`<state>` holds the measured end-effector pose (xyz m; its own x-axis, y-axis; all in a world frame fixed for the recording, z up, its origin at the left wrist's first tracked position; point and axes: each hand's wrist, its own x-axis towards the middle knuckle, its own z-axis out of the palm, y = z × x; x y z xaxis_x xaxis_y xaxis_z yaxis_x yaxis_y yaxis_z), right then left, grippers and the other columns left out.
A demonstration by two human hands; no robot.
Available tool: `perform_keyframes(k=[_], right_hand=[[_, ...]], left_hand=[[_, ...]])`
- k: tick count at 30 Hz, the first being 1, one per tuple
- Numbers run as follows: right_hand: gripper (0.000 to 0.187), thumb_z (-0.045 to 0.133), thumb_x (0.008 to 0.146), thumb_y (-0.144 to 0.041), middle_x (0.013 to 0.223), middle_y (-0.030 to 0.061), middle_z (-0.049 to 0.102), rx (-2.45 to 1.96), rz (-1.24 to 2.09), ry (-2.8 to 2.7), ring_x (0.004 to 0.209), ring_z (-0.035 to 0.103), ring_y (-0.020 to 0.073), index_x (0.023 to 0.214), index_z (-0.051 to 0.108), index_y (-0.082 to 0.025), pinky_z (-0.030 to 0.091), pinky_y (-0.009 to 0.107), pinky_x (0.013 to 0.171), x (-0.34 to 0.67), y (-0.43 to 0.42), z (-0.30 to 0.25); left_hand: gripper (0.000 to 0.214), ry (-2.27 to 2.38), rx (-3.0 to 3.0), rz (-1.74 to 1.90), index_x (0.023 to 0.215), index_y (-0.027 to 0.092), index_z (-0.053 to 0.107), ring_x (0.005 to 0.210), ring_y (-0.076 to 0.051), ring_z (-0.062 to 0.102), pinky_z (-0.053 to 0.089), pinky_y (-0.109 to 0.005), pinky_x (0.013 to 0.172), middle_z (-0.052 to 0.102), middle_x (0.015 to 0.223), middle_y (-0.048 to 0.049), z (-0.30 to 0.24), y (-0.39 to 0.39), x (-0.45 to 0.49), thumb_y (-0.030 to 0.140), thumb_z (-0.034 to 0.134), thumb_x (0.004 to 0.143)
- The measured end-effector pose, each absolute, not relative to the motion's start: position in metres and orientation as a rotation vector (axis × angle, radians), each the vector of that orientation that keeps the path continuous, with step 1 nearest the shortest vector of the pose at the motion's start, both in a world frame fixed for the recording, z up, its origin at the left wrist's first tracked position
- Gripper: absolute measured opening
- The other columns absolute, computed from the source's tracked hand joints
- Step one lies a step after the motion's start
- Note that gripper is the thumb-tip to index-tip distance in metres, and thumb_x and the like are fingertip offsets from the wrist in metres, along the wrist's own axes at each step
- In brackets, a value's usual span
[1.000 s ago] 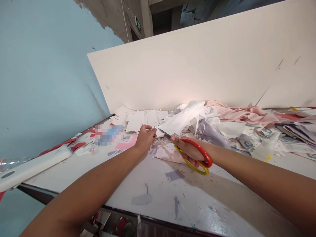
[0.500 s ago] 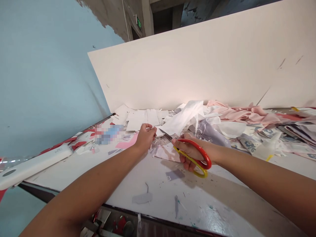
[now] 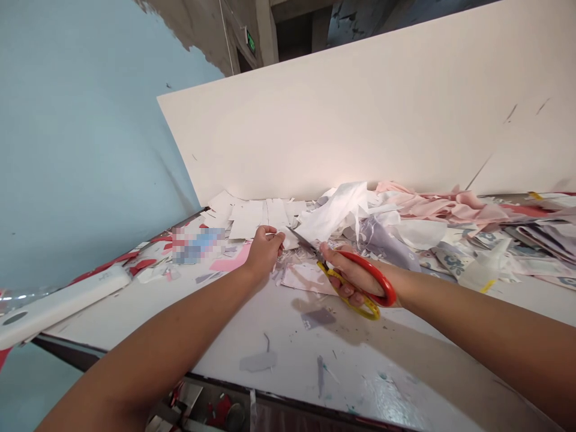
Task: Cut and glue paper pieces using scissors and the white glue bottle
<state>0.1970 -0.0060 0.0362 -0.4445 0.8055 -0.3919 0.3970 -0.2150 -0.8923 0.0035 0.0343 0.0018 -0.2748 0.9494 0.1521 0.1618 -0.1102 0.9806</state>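
Note:
My left hand (image 3: 265, 252) is closed in a pinch on the near edge of a small white piece (image 3: 291, 239); whether it is paper or cloth is hard to tell. Scissors (image 3: 377, 276) with one red and one yellow handle are held in my right hand (image 3: 350, 273), fingers through the loops. Their dark blades point up and left, the tips at the white piece close to my left fingertips. Beneath the scissors a pale printed scrap (image 3: 306, 277) lies on the table. A crumpled white cloth strip (image 3: 337, 213) sits just behind the blades.
White cards (image 3: 247, 219) lie at the back left, near a pink sheet (image 3: 229, 258). Pink cloth (image 3: 450, 207) and patterned scraps (image 3: 452, 261) are heaped right. A long white device (image 3: 67, 303) rests at the table's left edge. A large board (image 3: 337, 120) stands behind.
My right hand and the scissors have shifted slightly right, and the handles look a little further apart. My left hand keeps its pinch in nearly the same place.

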Motion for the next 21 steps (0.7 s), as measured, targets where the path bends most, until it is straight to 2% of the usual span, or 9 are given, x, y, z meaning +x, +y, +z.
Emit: perform_keyframes(k=[10,21], right_hand=[[0.056,0.034,0.065,-0.075,0.043,-0.0069,0.031,-1.388,1.868,-1.595,0.034,0.023,0.0028,0.059,0.034,-0.019,0.020,0.015,0.031,0.196,-0.006,0.040],[0.060,0.034,0.060,-0.079,0.043,-0.0049,0.038,-1.360,1.948,-1.528,0.032,0.030,0.0048,0.062,0.039,-0.020,0.023,0.017,0.030,0.188,0.004,0.034]], left_hand=[[0.021,1.401,1.348,1.525,0.086,0.022,0.038,0.040,-0.005,0.038,0.028,-0.015,0.038,0.046,0.053,0.0074,0.004,0.030,0.005,0.031,0.051,0.072],[0.020,1.388,1.371,1.532,0.086,0.023,0.037,0.041,-0.006,0.039,0.026,-0.014,0.036,0.045,0.050,0.0079,0.003,0.028,0.006,0.031,0.050,0.072]])
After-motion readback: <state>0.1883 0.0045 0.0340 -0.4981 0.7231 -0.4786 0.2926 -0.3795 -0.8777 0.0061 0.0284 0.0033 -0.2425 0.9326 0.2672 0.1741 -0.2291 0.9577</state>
